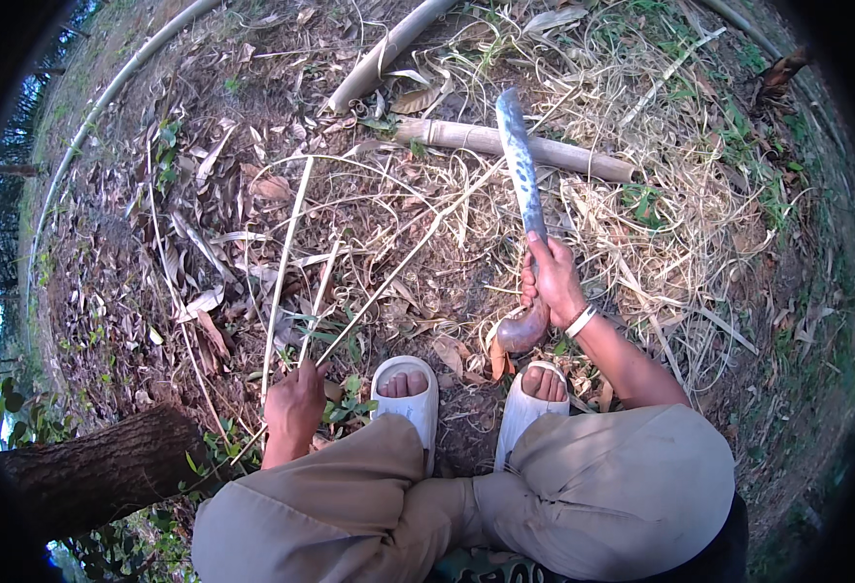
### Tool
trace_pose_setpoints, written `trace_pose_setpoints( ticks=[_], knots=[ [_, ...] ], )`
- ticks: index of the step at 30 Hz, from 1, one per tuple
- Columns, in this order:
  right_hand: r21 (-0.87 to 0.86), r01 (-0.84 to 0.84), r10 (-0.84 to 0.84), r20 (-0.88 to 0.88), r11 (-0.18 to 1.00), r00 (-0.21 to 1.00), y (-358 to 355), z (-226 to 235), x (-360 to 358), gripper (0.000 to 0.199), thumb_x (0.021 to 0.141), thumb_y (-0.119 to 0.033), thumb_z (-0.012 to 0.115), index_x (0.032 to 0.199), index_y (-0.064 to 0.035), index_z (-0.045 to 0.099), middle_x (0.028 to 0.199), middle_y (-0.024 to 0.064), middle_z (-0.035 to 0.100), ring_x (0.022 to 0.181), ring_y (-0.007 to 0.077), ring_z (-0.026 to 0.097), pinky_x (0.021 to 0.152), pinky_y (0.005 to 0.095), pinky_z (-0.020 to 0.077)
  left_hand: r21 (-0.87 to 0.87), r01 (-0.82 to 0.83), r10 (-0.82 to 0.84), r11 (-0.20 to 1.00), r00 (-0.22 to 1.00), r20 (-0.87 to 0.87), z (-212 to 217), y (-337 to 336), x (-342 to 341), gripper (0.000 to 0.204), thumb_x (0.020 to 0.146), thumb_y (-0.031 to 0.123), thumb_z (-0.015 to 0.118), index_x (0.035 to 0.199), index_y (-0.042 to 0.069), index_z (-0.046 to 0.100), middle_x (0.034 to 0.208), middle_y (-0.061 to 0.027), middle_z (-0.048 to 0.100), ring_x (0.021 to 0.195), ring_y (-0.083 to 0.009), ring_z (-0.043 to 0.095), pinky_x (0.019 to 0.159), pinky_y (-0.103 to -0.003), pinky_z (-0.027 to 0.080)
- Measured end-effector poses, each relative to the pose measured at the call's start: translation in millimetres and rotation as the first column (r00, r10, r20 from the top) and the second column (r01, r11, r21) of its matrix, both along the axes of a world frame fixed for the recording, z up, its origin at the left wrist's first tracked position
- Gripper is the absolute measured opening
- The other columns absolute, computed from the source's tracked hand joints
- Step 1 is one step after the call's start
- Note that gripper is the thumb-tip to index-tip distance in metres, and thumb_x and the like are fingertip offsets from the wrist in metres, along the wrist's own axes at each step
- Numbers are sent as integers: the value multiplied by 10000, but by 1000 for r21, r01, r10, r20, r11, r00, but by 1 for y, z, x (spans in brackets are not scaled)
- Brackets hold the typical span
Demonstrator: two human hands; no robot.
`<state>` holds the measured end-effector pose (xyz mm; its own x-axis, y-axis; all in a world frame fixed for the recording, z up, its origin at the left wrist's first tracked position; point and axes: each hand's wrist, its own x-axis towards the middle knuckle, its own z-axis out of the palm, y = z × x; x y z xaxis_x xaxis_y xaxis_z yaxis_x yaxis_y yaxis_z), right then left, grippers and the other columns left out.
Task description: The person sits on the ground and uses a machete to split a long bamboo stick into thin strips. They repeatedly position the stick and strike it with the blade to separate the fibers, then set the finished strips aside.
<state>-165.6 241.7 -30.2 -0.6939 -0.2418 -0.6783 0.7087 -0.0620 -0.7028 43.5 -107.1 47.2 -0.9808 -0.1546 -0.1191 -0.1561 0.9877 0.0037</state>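
Two cut bamboo poles point(505, 146) lie near the top centre of the frame among dry leaves and straw-like shavings point(641, 233). A long pale pipe point(106, 97) curves along the upper left. A dark log point(97, 471) sits at lower left. White sandals point(410, 400) occupy the lower centre.

A long, mottled grey steel machete with a rounded brown wooden handle point(524, 209) points away, its tip over a pale bamboo pole point(505, 144). Thin pale bamboo strips point(286, 262) slant left of that pole, lower ends gathered together.
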Motion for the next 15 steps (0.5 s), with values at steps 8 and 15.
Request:
trace_pose_setpoints(
  ticks=[8,15],
  knots=[
    [-504,-199,404,338,840,850,-1,12,18,393,1003,-443,515,849,-84,474,578,-17,432,393,64,378,358,243,381,-15,8,-8,1000,999,31,-11,-18,11,299,972,325,586,817,89,486,625,-133,600,477,-355,590,389,-468,427],
    [-116,-127,136,76,985,988,3,6,-1,374,999,-427,533,857,-85,481,573,-12,457,410,87,420,384,255,404,-17,46,-47,999,999,-15,-6,-14,4,308,952,324,622,790,96,493,609,-107,589,470,-333,590,376,-429,432]
  ],
)
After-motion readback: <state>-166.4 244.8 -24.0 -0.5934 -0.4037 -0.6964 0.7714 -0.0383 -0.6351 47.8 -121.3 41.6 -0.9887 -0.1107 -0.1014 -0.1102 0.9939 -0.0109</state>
